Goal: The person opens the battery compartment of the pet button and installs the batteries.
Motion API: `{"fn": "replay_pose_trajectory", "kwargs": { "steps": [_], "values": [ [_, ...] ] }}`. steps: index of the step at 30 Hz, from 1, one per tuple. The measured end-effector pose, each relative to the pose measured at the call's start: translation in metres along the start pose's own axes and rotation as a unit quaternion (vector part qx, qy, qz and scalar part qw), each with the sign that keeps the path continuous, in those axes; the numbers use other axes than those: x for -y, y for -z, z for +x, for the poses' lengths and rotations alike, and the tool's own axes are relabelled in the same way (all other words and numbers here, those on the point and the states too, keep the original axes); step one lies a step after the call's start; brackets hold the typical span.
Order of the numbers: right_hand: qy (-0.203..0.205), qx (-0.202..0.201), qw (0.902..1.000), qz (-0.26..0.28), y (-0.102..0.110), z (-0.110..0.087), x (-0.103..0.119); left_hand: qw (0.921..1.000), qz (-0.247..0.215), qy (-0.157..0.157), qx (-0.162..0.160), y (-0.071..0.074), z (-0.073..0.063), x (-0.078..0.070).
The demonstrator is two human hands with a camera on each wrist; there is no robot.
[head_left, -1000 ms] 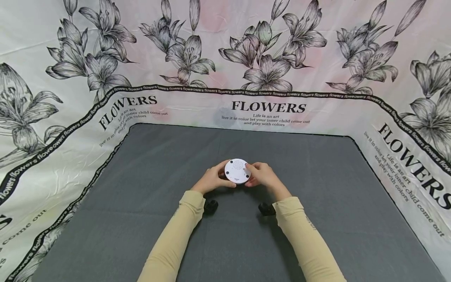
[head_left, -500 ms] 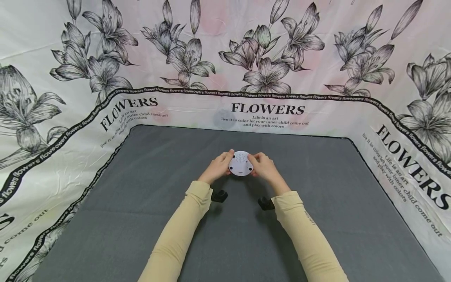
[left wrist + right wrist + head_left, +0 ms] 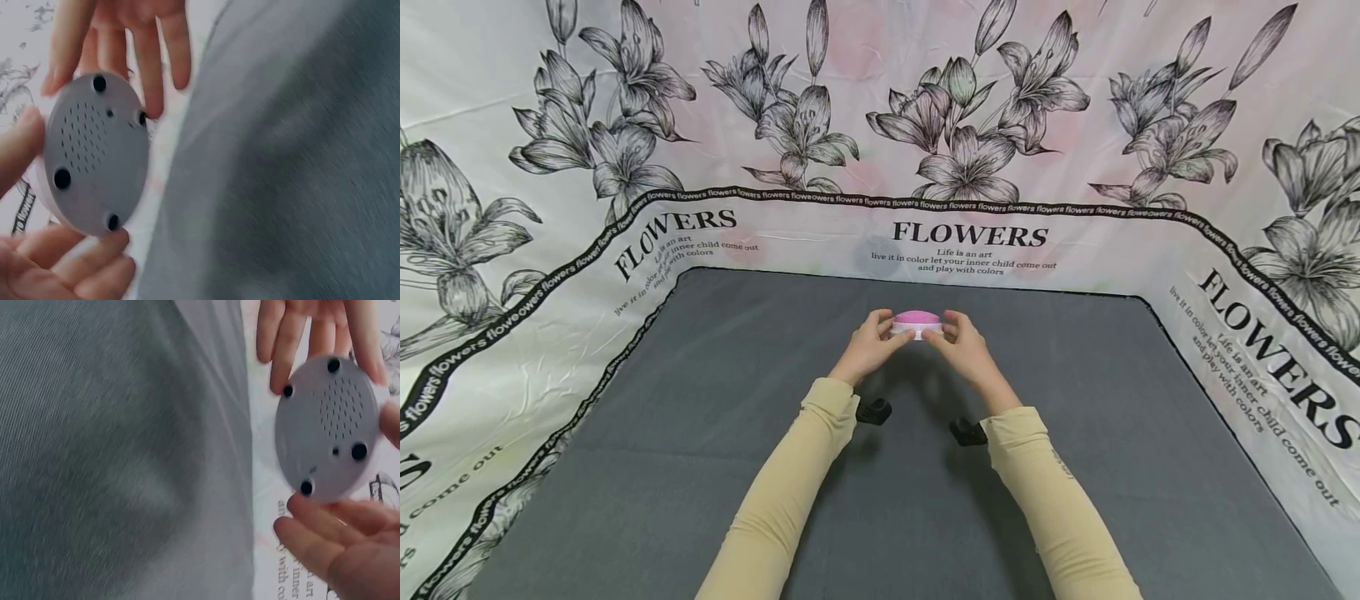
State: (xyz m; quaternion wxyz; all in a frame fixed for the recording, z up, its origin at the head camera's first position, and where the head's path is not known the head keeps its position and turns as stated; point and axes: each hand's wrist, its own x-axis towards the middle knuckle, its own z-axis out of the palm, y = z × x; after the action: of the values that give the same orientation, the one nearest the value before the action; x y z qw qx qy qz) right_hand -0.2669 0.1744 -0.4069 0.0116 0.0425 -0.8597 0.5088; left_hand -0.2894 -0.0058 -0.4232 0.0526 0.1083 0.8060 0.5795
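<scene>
A round device (image 3: 917,323) with a pink domed top and a white base is held between both hands, raised over the grey cloth. My left hand (image 3: 869,348) grips its left side, thumb at the near edge and fingers round the back. From the right, my right hand (image 3: 966,350) holds it the same way, the thumbs close together in front. The left wrist view catches the white underside (image 3: 100,147), with small holes in a cluster and black round feet. That same flat face of the device (image 3: 325,428) appears in the right wrist view.
Grey cloth (image 3: 737,358) covers the table. White fabric printed with flowers and lettering (image 3: 973,233) rises at the back and both sides. Black wrist mounts (image 3: 874,412) hang below the forearms.
Both hands have lifted the device away from me and tipped it, so its white underside no longer faces the head camera and its pink top shows. The left hand's thumb has moved to the near edge.
</scene>
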Motion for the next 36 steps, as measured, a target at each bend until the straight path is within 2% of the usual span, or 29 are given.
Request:
{"fn": "replay_pose_trajectory", "kwargs": {
  "steps": [6, 11, 15, 24, 36],
  "values": [
    [0.060, 0.032, 0.9970, -0.037, -0.003, 0.001, -0.015, 0.9987, 0.037, -0.035, -0.010, -0.002, -0.002, 0.017],
    [0.072, 0.025, 0.9942, -0.076, -0.012, 0.000, -0.027, 0.9946, 0.079, -0.060, -0.030, -0.008, -0.004, 0.030],
    [0.063, 0.019, 0.9929, -0.099, -0.018, 0.000, -0.034, 0.9928, 0.101, -0.052, -0.037, -0.011, -0.006, 0.034],
    [0.037, 0.039, 0.9912, -0.121, -0.023, -0.001, -0.048, 0.9896, 0.140, -0.028, -0.020, -0.019, -0.008, 0.045],
    [0.034, 0.046, 0.9898, -0.131, -0.027, -0.005, -0.052, 0.9861, 0.164, -0.020, -0.018, -0.023, -0.010, 0.048]
  ]
}}
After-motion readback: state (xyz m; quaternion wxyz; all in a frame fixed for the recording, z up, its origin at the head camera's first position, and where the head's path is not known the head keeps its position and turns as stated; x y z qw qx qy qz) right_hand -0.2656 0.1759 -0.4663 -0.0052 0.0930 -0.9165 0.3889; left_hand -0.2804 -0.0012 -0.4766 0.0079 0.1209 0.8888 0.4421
